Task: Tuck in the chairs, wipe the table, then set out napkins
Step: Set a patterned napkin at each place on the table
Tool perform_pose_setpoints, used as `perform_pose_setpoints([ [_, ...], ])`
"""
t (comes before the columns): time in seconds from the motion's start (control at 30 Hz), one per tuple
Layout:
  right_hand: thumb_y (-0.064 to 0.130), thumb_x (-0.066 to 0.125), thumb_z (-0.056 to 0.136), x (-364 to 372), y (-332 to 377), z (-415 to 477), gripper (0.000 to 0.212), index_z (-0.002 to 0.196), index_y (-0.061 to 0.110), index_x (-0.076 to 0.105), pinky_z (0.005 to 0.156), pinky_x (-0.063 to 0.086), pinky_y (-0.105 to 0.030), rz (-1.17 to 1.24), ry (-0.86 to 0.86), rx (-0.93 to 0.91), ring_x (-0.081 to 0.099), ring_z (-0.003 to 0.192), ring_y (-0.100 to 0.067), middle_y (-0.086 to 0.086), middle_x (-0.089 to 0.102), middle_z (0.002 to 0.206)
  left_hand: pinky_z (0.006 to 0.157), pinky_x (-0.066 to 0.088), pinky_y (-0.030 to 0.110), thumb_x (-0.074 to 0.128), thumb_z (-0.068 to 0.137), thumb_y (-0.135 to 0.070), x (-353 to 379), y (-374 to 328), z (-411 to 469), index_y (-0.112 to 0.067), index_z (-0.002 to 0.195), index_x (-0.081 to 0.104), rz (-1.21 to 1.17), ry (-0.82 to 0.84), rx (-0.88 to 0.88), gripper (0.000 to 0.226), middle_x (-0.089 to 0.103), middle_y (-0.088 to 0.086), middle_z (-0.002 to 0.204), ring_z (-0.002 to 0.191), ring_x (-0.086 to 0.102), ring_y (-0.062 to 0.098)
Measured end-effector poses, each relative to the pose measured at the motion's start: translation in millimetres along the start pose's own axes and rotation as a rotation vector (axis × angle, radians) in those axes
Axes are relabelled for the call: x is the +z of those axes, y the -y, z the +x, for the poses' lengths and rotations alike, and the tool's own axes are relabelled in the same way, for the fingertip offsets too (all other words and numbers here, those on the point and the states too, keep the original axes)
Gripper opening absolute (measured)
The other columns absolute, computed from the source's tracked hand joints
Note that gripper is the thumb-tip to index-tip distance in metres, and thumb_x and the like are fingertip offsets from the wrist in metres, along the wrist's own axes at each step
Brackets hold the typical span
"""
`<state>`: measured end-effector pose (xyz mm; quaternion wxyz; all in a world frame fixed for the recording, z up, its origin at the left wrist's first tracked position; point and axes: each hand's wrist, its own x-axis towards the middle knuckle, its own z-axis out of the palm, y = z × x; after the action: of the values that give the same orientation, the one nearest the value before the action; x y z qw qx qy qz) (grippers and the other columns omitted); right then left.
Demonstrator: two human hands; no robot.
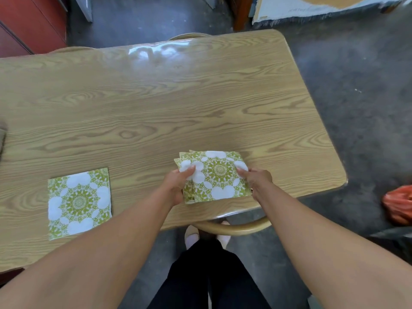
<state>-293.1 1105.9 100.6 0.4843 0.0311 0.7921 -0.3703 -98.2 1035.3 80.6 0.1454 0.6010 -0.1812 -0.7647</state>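
Between both hands (219, 184), slightly askew napkins (217, 175)

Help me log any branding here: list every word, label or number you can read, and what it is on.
No text can be read.
The napkin and the napkin stack: green ornament only, no words.
The white board on the floor at the top: a faint line of marks, too small and blurred to read.

Orange plastic bag (399, 205) on grey floor (361, 90), red cabinet (29, 23) far left
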Motion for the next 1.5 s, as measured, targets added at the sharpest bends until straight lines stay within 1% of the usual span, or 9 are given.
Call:
perform_pose_setpoints([
  [0.1, 0.011, 0.081, 0.077, -6.2, -2.0, 1.3, 0.041, 0.114, 0.001, 0.065, 0.098, 0.044, -0.036, -0.003, -0.026, 0.013, 0.056, 0.092, -0.022, -0.012, 0.067, 0.113, 0.061, 0.059, 0.038, 0.063, 0.093, -0.019, 3.0, 3.2, -1.6, 0.000, 0.127, 0.057, 0.006, 0.004, -0.009, 0.039, 0.070, 0.019, 0.112, 0.087, 0.071, 0.031],
  [0.2, 0.010, 0.085, 0.071, -12.3, -6.7, 7.7, 0.023, 0.081, 0.007, 0.065, 0.089, 0.049, -0.034, 0.001, -0.046, 0.022, 0.059, 0.083, -0.021, -0.008, 0.068, 0.091, 0.059, 0.059, 0.038, 0.062, 0.094, -0.020, 6.5, 5.8, -1.3, 0.000, 0.127, 0.056, 0.010, 0.002, 0.006, 0.039, 0.070, 0.019, 0.111, 0.087, 0.071, 0.031],
  [0.37, 0.009, 0.084, 0.072, -27.6, -12.7, 19.2, 0.021, 0.075, 0.010, 0.064, 0.054, 0.040, -0.024, -0.070, -0.044, 0.016, 0.050, 0.056, -0.012, -0.005, 0.064, 0.073, 0.062, 0.059, 0.042, 0.062, 0.094, -0.021, 11.5, 14.1, 1.5, -0.002, 0.125, 0.058, -0.035, -0.064, 0.035, 0.037, 0.070, 0.019, 0.111, 0.087, 0.071, 0.033],
  [0.5, 0.005, 0.079, 0.077, -42.9, -18.0, 30.8, 0.014, 0.084, 0.009, 0.067, 0.070, 0.047, -0.029, -0.144, -0.087, -0.046, 0.060, 0.074, -0.019, -0.006, 0.068, 0.085, 0.059, 0.058, 0.039, 0.065, 0.092, -0.025, 16.0, 22.6, 4.8, -0.009, 0.118, 0.061, -0.071, -0.200, 0.079, 0.030, 0.071, 0.013, 0.108, 0.087, 0.071, 0.030],
  [0.67, 0.005, 0.077, 0.079, -57.9, -19.7, 41.7, 0.015, 0.090, 0.009, 0.068, 0.076, 0.049, -0.030, -0.177, -0.100, -0.078, 0.064, 0.083, -0.022, -0.008, 0.070, 0.093, 0.086, 0.055, 0.056, 0.070, 0.087, -0.035, 17.7, 31.8, 7.4, -0.017, 0.100, 0.062, -0.208, -0.363, 0.134, 0.024, 0.070, 0.011, 0.112, 0.098, 0.069, 0.034],
  [0.9, 0.004, 0.075, 0.080, -75.4, -13.3, 47.0, 0.015, 0.091, 0.011, 0.066, 0.072, 0.046, -0.029, -0.205, -0.146, -0.119, 0.062, 0.081, -0.020, -0.006, 0.068, 0.094, 0.067, 0.060, 0.049, 0.069, 0.088, -0.035, 29.9, 24.7, 7.8, -0.014, 0.125, 0.058, -0.487, -0.419, 0.196, 0.043, 0.067, 0.008, 0.116, 0.097, 0.069, 0.030],
  [0.97, 0.002, 0.075, 0.079, -77.4, -14.0, 48.2, 0.018, 0.092, 0.011, 0.066, 0.071, 0.047, -0.029, -0.223, -0.131, -0.119, 0.063, 0.082, -0.020, -0.006, 0.069, 0.095, 0.063, 0.060, 0.046, 0.070, 0.088, -0.035, 35.4, 22.3, 8.7, -0.014, 0.127, 0.057, -0.507, -0.414, 0.196, 0.046, 0.067, 0.008, 0.116, 0.096, 0.069, 0.029],
  [1.2, 0.004, 0.077, 0.077, -76.6, -18.7, 48.7, 0.019, 0.093, 0.010, 0.068, 0.073, 0.052, -0.030, -0.284, -0.031, -0.155, 0.067, 0.086, -0.022, -0.006, 0.071, 0.094, 0.092, 0.053, 0.052, 0.064, 0.092, -0.032, 55.6, 17.1, 7.4, -0.013, 0.121, 0.061, -0.579, -0.227, 0.245, 0.035, 0.068, 0.012, 0.121, 0.103, 0.068, 0.029],
  [1.5, 0.011, 0.075, 0.078, -76.8, -18.5, 49.0, 0.010, 0.085, 0.014, 0.068, 0.070, 0.048, -0.028, -0.441, -0.022, -0.293, 0.064, 0.078, -0.017, -0.001, 0.071, 0.086, 0.072, 0.056, 0.048, 0.052, 0.098, -0.034, 65.5, 15.9, 1.1, -0.012, 0.108, 0.063, -0.690, 0.014, 0.244, 0.026, 0.076, 0.010, 0.090, 0.088, 0.071, 0.027],
])
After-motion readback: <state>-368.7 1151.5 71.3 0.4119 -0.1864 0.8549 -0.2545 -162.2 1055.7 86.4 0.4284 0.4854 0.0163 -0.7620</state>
